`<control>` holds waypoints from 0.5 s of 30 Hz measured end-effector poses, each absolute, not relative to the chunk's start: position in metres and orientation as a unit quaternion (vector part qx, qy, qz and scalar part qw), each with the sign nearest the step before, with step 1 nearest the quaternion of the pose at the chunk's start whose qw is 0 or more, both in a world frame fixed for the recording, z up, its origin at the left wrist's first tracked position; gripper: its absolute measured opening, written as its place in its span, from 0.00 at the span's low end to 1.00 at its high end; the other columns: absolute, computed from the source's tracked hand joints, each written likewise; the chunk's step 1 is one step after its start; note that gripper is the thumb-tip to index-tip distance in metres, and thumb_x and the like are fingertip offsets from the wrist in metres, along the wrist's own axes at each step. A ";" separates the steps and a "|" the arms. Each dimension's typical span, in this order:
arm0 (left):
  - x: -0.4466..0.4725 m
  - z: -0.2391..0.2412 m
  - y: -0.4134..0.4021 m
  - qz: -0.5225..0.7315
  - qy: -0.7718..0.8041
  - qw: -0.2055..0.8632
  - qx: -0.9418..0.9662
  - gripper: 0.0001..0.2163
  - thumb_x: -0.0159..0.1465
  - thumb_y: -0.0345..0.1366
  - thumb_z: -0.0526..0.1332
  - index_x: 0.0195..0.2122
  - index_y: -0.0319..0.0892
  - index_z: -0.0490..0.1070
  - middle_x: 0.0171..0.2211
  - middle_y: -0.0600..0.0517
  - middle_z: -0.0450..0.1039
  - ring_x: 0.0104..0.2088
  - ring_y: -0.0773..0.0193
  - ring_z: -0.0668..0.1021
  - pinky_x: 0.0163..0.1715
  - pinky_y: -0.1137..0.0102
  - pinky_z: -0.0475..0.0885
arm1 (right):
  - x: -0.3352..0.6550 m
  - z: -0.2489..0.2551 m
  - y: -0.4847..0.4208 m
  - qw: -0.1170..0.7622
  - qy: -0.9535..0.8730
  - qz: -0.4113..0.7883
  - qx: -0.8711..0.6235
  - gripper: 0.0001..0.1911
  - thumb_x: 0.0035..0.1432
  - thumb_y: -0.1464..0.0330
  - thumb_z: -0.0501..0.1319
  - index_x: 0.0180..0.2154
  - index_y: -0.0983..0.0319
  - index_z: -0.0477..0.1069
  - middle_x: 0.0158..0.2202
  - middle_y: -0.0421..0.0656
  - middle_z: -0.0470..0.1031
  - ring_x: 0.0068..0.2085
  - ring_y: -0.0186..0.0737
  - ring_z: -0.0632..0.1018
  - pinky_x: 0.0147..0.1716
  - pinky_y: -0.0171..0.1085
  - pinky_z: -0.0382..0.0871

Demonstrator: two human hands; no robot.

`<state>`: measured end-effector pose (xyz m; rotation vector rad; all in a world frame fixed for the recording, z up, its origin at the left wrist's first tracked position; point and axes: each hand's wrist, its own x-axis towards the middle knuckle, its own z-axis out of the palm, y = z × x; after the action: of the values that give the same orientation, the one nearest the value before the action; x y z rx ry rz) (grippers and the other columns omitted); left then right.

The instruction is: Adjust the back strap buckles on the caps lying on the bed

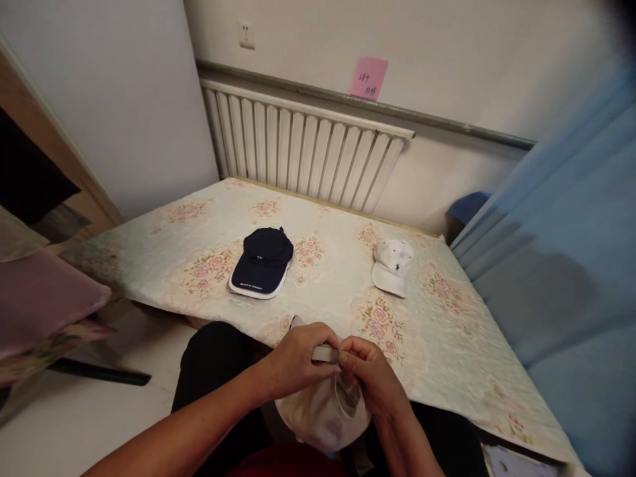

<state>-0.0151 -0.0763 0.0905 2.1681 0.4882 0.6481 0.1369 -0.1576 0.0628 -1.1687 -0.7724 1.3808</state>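
A light beige cap [318, 414] hangs crown-down over my lap, its back opening facing me. My left hand [301, 358] is closed on the cap's adjusting strap [324, 354]. Close beside it, my right hand [370, 371] pinches the strap's other end, near the buckle area; the fingers partly hide the fastening. Beyond my hands, a navy cap [263, 258] with a white-edged brim and small lettering lies on the flowered bed cover. Farther right on the cover sits a white cap [395, 262] with a small dark emblem.
The flowered bed cover [328, 285] spreads before my knees. A white radiator [308, 146] stands along the wall behind it, below a pink note [369, 77]. A blue curtain [561, 278] hangs at the right. A chair with a pink cushion [50, 298] is at the left.
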 end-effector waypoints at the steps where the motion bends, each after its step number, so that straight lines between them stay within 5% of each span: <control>1: -0.015 0.090 -0.076 0.258 0.191 0.401 0.858 0.06 0.52 0.33 0.63 0.32 0.42 0.70 0.29 0.55 0.72 0.30 0.69 0.72 0.31 0.74 0.64 | 0.136 0.063 -0.157 0.555 -0.327 0.584 -0.494 0.12 0.43 0.63 0.68 0.23 0.64 0.69 0.14 0.34 0.64 0.17 0.25 0.60 0.18 0.29 0.47; 15: -0.021 0.093 -0.072 0.260 0.178 0.408 0.857 0.05 0.53 0.31 0.62 0.32 0.40 0.71 0.27 0.55 0.71 0.27 0.71 0.72 0.28 0.76 0.64 | 0.130 0.066 -0.159 0.565 -0.312 0.630 -0.433 0.11 0.45 0.64 0.67 0.24 0.64 0.69 0.19 0.39 0.73 0.19 0.31 0.71 0.20 0.30 0.60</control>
<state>-0.0208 -0.0721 0.0934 2.1589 0.4492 0.6556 0.1305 -0.1588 0.0659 -1.0177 -0.7341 1.4817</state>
